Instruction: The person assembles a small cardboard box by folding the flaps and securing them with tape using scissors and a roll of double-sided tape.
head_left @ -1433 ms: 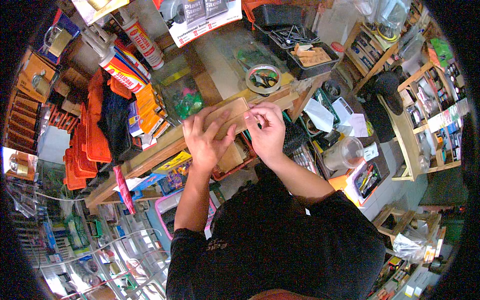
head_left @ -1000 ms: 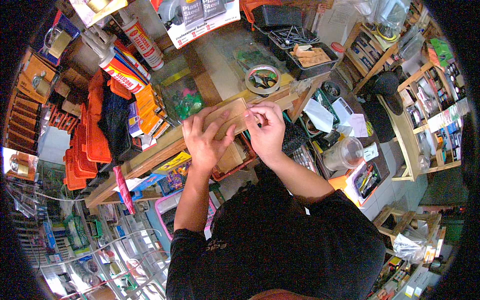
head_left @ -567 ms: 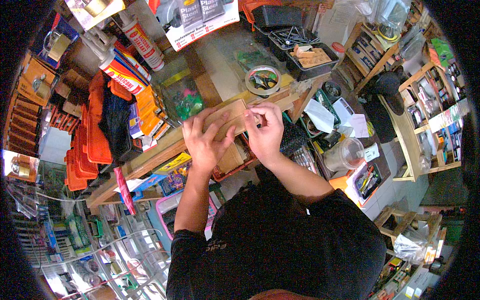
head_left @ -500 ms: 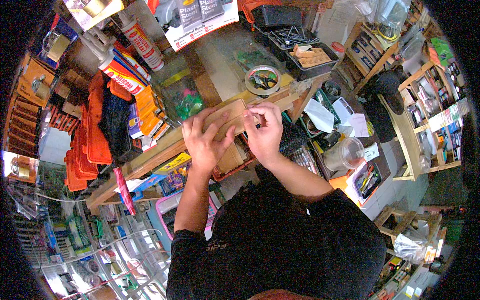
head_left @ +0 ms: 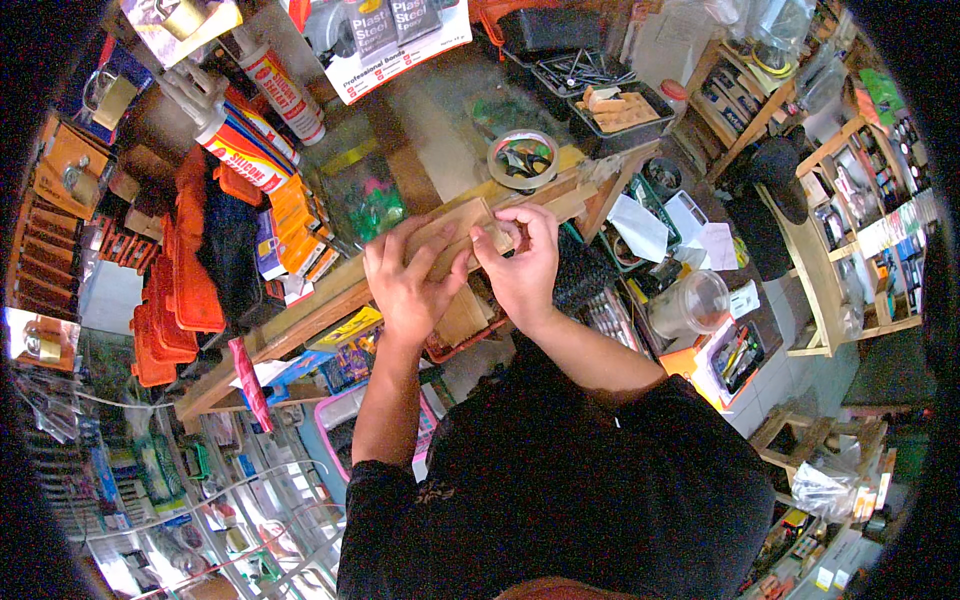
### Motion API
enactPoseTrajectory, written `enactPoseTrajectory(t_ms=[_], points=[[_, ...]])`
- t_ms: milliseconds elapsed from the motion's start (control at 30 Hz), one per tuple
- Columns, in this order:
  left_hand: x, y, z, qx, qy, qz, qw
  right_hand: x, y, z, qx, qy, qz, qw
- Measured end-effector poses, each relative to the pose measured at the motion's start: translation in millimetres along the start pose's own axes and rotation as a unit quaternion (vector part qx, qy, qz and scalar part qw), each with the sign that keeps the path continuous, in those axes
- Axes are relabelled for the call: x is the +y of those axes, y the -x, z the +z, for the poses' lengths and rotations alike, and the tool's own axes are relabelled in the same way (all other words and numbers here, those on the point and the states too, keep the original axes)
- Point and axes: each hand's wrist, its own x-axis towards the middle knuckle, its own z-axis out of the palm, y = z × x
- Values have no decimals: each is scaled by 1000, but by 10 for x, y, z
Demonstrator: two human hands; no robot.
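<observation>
A small brown cardboard box [head_left: 462, 222] is held up in front of me over the edge of a wooden counter [head_left: 330, 295]. My left hand [head_left: 410, 285] grips it from below and the left, thumb along its near side. My right hand [head_left: 520, 262] pinches its right end, fingers curled at the flap. Both forearms rise from my black shirt at the bottom of the view. What is inside the box is hidden.
A tape roll [head_left: 523, 160] lies on the counter beyond the box. Black trays of nails and wood pieces [head_left: 610, 95] stand at the back right. Orange packets [head_left: 190, 270] and sealant tubes [head_left: 235, 150] hang to the left. A clear plastic jar [head_left: 690, 300] sits at the right.
Both hands have stayed on the box; the fingers of my right hand have shifted slightly at its right end. Nothing else has moved.
</observation>
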Motion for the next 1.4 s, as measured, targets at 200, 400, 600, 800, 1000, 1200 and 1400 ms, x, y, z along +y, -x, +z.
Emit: enactPoseTrajectory(t_ms=[200, 400, 600, 800, 1000, 1200, 1400], points=[[19, -5, 0, -2, -2, -4, 1000, 40, -12, -45, -20, -18, 35, 999], [15, -11, -4, -4, 6, 10, 1000, 104, -42, -112, -31, -7, 36, 999], [28, -24, 19, -18, 1, 11, 1000, 130, -72, -129, -36, -7, 67, 997], [44, -35, 12, -48, -35, 14, 998, 259, -51, -98, -45, -90, 86, 991], [9, 24, 34, -52, -66, 14, 996, 115, -98, -57, -7, -300, 215, 930], [-6, 24, 48, -65, -67, 21, 995, 232, -150, -96, -56, -301, 301, 903], [-13, -2, 46, -72, -54, 9, 996, 276, -141, -46, -46, -218, 270, 937]])
